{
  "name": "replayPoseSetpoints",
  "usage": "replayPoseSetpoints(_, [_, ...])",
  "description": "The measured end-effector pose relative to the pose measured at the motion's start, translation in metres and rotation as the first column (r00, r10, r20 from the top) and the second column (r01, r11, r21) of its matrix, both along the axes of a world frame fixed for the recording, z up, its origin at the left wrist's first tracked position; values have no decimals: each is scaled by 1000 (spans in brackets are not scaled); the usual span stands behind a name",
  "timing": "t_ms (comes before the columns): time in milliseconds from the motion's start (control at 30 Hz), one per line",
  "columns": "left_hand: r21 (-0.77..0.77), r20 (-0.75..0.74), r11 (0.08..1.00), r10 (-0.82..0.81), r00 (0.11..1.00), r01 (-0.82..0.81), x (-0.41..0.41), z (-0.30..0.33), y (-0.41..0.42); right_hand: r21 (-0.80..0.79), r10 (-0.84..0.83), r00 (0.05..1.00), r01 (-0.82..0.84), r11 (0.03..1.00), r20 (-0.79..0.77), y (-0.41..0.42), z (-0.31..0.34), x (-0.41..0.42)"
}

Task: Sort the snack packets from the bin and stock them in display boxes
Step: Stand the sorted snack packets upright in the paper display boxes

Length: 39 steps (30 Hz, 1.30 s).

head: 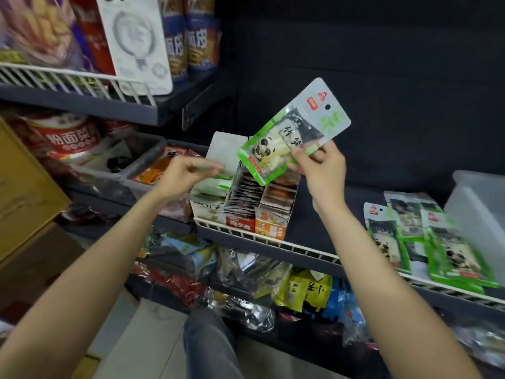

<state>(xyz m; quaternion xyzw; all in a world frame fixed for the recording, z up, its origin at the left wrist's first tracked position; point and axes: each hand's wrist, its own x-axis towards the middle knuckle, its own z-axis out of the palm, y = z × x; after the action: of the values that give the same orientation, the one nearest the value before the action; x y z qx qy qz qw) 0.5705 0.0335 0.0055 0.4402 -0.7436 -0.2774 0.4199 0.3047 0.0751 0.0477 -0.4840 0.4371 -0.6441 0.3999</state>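
Note:
My right hand (322, 170) pinches a green panda snack packet (289, 132) and holds it tilted in the air above the display boxes. My left hand (185, 173) hovers at the left display box (210, 198), fingers blurred and pointing right over the white-green packets inside; whether it holds one is unclear. Two more display boxes, a red one (238, 222) and an orange one (272, 228), stand next to it with upright packets. A pile of green panda packets (437, 242) lies on the shelf at the right.
A white wire rail (273, 242) edges the dark shelf. Clear plastic bins (142, 170) sit at the left, another (478, 203) at far right. Mixed snack packets (273, 294) fill the lower shelf. Cardboard boxes (24, 187) stand at the left. Noodle cups (202, 45) line the upper shelf.

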Motion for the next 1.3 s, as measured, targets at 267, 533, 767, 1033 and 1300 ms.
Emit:
replayPoseSetpoints(267, [92, 144, 979, -193, 971, 181, 23, -1, 14, -60, 23, 984, -34, 998, -179, -32, 6, 43])
replayPoseSetpoints(533, [55, 171, 998, -48, 984, 40, 37, -5, 16, -25, 31, 971, -39, 999, -238, -44, -15, 60])
replayPoseSetpoints(767, [-181, 488, 979, 175, 855, -97, 43, -4, 21, -87, 11, 911, -52, 995, -411, -60, -22, 78])
replayPoseSetpoints(1033, [-206, 837, 978, 199, 510, -45, 19, -6, 34, -49, 9, 239, -238, 970, -971, -68, -43, 106])
replayPoseSetpoints(1300, [-423, 573, 899, 361, 736, -111, 15, -9, 72, 87, 55, -133, -246, 965, -990, -71, -46, 89])
